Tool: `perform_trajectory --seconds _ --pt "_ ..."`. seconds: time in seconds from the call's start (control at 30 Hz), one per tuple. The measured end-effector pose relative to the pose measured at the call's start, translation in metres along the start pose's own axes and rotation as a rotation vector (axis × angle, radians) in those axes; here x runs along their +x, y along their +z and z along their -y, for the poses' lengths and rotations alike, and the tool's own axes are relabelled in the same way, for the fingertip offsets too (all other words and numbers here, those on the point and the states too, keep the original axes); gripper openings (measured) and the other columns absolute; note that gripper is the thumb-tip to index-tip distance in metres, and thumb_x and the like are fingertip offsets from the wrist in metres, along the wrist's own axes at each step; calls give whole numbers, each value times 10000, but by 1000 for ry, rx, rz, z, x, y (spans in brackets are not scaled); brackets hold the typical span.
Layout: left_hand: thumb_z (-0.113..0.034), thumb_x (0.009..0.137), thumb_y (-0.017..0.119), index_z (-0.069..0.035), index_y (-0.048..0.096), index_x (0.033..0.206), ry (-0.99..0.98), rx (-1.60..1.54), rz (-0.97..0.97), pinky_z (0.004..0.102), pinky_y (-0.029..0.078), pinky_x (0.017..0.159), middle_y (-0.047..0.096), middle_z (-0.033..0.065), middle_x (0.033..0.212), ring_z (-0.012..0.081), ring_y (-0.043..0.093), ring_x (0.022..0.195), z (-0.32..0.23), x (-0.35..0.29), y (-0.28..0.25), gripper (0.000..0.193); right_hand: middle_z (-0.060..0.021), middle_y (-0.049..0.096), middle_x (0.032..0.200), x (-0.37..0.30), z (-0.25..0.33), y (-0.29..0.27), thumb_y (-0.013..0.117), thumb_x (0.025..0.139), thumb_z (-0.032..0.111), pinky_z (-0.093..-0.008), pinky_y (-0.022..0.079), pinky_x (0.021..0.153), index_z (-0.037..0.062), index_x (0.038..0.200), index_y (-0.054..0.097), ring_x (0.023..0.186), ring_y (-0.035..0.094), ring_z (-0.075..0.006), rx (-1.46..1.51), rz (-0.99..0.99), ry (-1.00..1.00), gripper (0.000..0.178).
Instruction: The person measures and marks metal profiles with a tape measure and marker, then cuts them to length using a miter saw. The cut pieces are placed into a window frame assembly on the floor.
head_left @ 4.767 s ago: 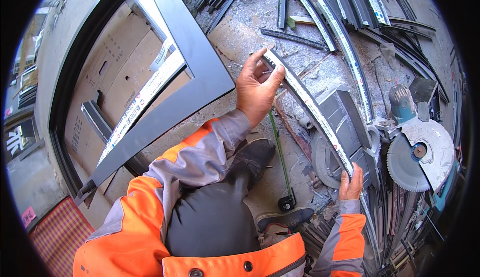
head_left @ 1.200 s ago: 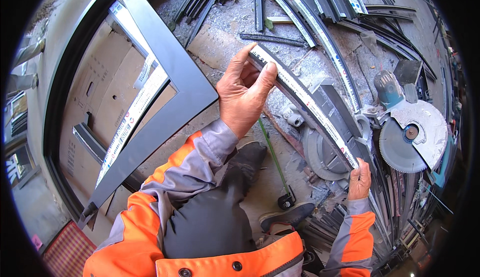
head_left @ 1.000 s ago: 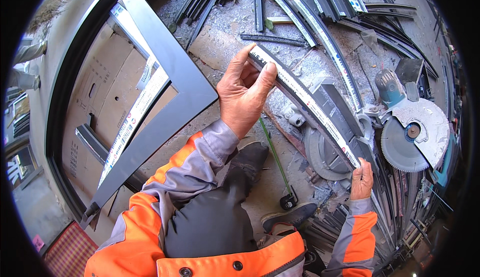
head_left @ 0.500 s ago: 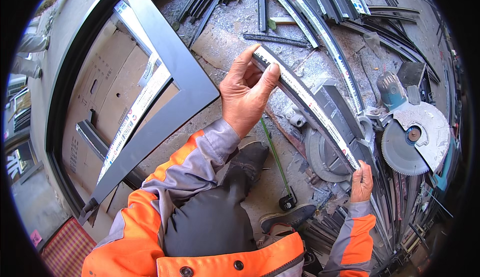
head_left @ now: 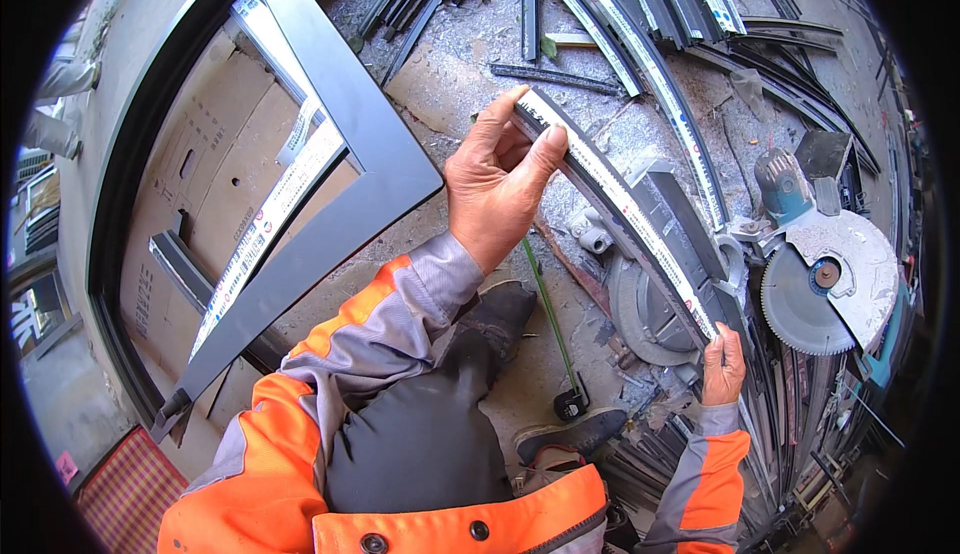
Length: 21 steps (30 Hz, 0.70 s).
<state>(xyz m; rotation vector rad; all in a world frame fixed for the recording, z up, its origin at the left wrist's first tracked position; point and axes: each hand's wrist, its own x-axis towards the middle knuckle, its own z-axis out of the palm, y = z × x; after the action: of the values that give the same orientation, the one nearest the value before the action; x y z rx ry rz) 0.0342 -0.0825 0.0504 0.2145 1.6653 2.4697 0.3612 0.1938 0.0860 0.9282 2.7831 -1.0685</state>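
While I crouch over the concrete floor (head_left: 450, 74), my left hand (head_left: 495, 189) sits at centre frame, thumb and fingers closed on the upper end of a long dark profile (head_left: 625, 209) with a white taped strip along its face. My thumb lies on top of that strip; my fingers wrap the near edge from the left. My right hand (head_left: 722, 366), at lower right of the frame, grips the lower end of the same profile, fingers curled round it. Held this way, the profile runs diagonally from upper centre down to lower right, crossing the base of a chop saw (head_left: 660, 299). The saw's round toothed blade (head_left: 805, 299) stands just right of the profile, near my right hand, under a pale guard. A dark frame corner (head_left: 340, 134) fills the upper left of the frame, lying over flattened cardboard (head_left: 215, 179). More dark profiles (head_left: 640, 14) are stacked along the upper edge and down the right side. A green rod (head_left: 550, 319) lies on the floor below my left hand, ending at a small black fitting. My shoe (head_left: 495, 319) rests beside it, lower centre.
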Motion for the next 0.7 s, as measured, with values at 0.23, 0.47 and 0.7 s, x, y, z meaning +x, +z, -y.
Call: perform_trajectory --seconds 0.23,0.47,0.7 --pt "-69 1012 750 -21 557 1495 10 -13 4 320 610 905 748 101 1135 146 711 1018 1 0 0 522 -86 617 1045 3 9 7 581 1114 315 -352 456 874 10 1254 672 939 580 -210 -86 -84 -113 348" --pt "-29 1001 751 -28 561 1477 12 -5 -6 290 598 857 741 59 1090 104 691 966 -1 2 4 513 -91 621 1053 3 7 1 579 1114 282 -363 457 899 12 1263 667 962 589 -218 -20 -33 -38 320" --pt "-49 1025 723 -26 542 1502 -3 -26 39 298 603 872 734 67 1099 118 697 972 -2 -3 2 510 -107 626 1085 -5 -11 -7 558 1119 247 -348 473 915 -17 1267 649 983 597 -226 2 -24 -2 316"
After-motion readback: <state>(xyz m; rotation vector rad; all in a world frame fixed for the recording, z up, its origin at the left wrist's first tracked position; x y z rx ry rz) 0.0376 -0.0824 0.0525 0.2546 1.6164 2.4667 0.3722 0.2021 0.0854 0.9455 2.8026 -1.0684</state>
